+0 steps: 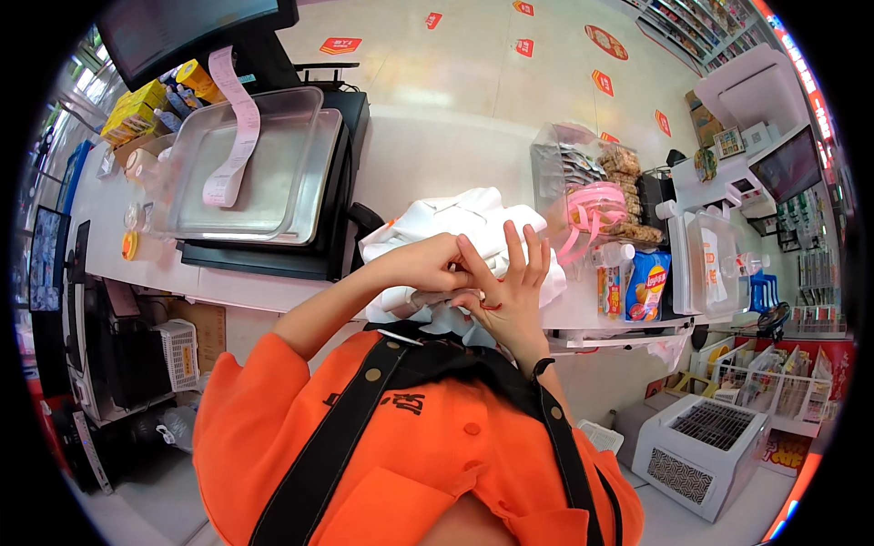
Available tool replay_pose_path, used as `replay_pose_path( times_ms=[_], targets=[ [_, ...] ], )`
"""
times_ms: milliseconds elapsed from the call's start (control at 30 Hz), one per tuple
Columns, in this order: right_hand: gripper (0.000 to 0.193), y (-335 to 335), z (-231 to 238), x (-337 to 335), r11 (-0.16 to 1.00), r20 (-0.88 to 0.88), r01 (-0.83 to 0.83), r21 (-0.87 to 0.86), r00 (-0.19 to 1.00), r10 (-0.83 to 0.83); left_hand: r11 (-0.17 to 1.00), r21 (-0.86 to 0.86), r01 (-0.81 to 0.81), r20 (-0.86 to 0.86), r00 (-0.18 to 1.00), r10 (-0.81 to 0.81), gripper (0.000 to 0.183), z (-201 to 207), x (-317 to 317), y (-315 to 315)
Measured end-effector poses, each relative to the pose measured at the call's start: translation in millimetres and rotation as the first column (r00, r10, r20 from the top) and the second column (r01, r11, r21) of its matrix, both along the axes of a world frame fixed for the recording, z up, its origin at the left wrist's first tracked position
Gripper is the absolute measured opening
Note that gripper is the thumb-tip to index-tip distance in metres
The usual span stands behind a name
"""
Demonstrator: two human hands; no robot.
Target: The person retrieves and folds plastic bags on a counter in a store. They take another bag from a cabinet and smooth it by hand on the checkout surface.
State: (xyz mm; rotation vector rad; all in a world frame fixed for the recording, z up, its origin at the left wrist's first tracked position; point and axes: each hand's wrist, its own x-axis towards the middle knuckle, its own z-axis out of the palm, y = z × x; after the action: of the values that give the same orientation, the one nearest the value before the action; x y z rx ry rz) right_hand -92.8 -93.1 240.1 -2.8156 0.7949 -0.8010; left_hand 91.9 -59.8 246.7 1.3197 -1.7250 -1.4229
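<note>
Both hands meet over a crumpled white cloth point(473, 218) at the counter's near edge. My left hand point(435, 264) is curled, its fingertips pressed against the index finger of the other hand. Whether anything small is pinched there is hidden. My right hand point(514, 296) has its fingers stretched up and apart, palm showing, with a thin reddish mark near the thumb. A dark band point(543, 367) circles the right wrist. Some white cloth hangs below the hands toward the orange shirt point(437, 437) and black apron straps.
Left on the counter, a clear tray point(191, 173) carries a long paper receipt point(238, 136) under a monitor point(191, 32). To the right stand a clear bin with pink ribbon point(596, 205), a blue snack bag point(647, 285) and a small white bottle point(626, 253). A white slatted box point(701, 450) is lower right.
</note>
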Motion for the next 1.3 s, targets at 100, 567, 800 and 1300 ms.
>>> replay_pose_path(
  times_ms=[100,567,800,1300],
  targets=[
    [0.059,-3.5,-2.0,-1.8,0.999,-0.011,0.047,0.021,0.999,-0.047,0.995,0.029,0.098,-0.004,0.995,-0.098,0.018,-12.2,-4.2,-5.6],
    [0.098,-23.1,0.5,-18.6,0.978,-0.337,0.157,0.134,0.936,-0.104,0.83,-0.49,0.265,0.342,0.935,-0.097,0.036,-23.7,-30.4,-17.6],
    [0.101,-42.9,1.3,-16.3,0.83,-0.196,0.117,0.545,0.981,-0.009,0.841,-0.538,0.048,0.241,0.966,0.099,0.022,-39.1,-37.3,-28.5],
    [0.03,-61.5,-78.8,-46.7,0.103,0.405,-0.396,0.912,0.841,-0.359,0.9,0.079,-0.43,-0.284,0.855,0.433,0.035,-50.5,34.2,-103.4]
  ],
)
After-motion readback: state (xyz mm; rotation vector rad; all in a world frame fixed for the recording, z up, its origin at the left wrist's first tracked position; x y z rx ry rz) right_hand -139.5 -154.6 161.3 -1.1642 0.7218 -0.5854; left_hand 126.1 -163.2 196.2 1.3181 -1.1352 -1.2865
